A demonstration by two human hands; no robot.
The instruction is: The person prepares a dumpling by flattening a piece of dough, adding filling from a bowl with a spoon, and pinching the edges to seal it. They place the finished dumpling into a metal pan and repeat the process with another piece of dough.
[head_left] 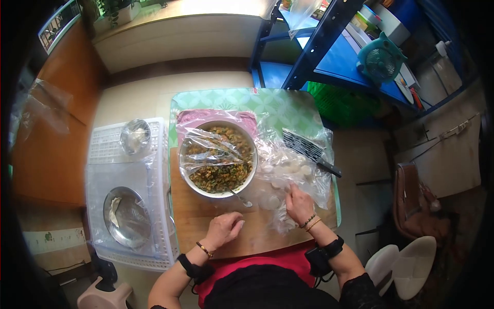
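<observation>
My left hand [225, 229] rests on the wooden board [190, 216], fingers curled around what looks like a small piece of dough. My right hand [298, 203] reaches into a clear plastic sheet [303, 175] that covers several pale dough rounds [288, 169]. A large metal bowl of green-brown chopped filling [218, 159] sits just ahead, partly covered by plastic wrap. A spoon [241, 198] leans out of the bowl's near rim.
A white crate [103, 149] on the left carries two plastic-wrapped metal bowls [126, 216] [135, 136]. A black scraper [309, 149] lies at the right. Beyond stand a blue shelf [329, 51], a teal fan [381, 62], and white stools [406, 265].
</observation>
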